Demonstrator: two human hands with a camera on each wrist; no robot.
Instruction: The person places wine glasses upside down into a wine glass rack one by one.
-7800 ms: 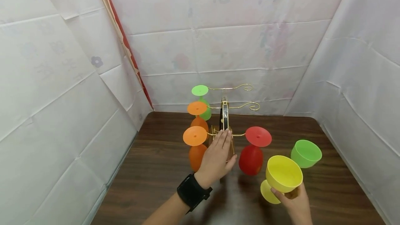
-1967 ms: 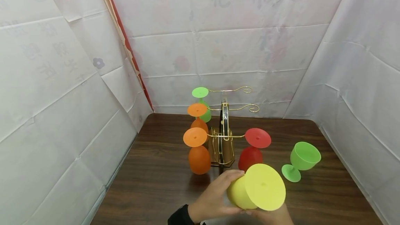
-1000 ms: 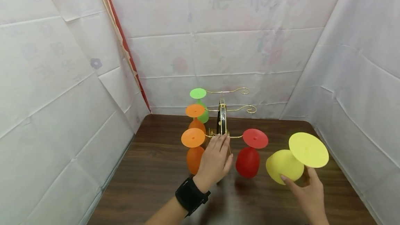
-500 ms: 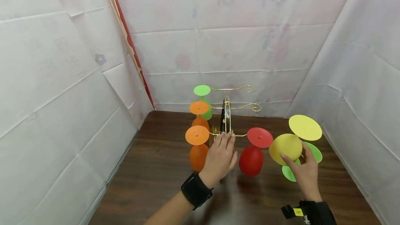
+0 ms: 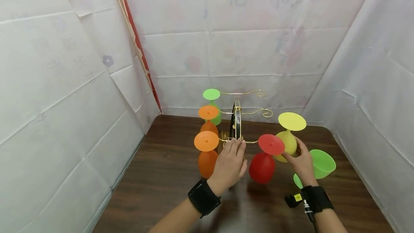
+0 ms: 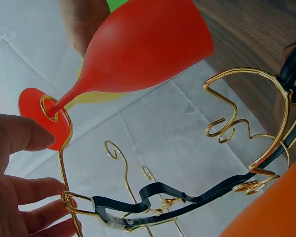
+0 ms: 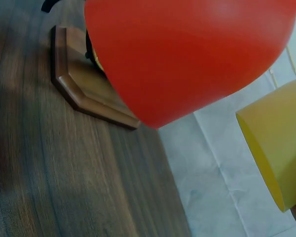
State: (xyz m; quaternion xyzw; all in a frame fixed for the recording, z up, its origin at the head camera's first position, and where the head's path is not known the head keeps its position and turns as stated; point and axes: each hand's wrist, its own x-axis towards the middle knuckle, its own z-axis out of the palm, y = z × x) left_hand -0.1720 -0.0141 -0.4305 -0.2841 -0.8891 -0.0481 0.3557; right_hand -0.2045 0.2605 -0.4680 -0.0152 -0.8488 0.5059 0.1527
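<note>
In the head view my right hand [image 5: 303, 163] grips a yellow goblet [image 5: 291, 121] by its bowl. The goblet is upside down, foot up, just behind and right of a red goblet [image 5: 262, 168]. My left hand [image 5: 228, 166] rests its fingers on the front of a gold-and-black wire goblet rack [image 5: 238, 118]. In the left wrist view the fingers [image 6: 37, 190] touch the front wire, and the thumb stands apart near the red foot [image 6: 32, 111]. The red goblet hangs upside down from the front right hook. In the right wrist view the yellow bowl [image 7: 278, 143] shows, but no fingers do.
On the rack's left side hang two orange goblets [image 5: 208, 163] and a green goblet [image 5: 211, 94]. The middle right hook [image 5: 266, 113] and back right hook [image 5: 260, 93] carry nothing. Another green goblet [image 5: 323, 164] stands upright on the wooden table [image 5: 155, 190], partly behind my right wrist.
The yellow goblet, upright earlier, was turned upside down with both hands. My left hand then returned to the rack. My right hand has carried the goblet forward and left, behind the red one.
</note>
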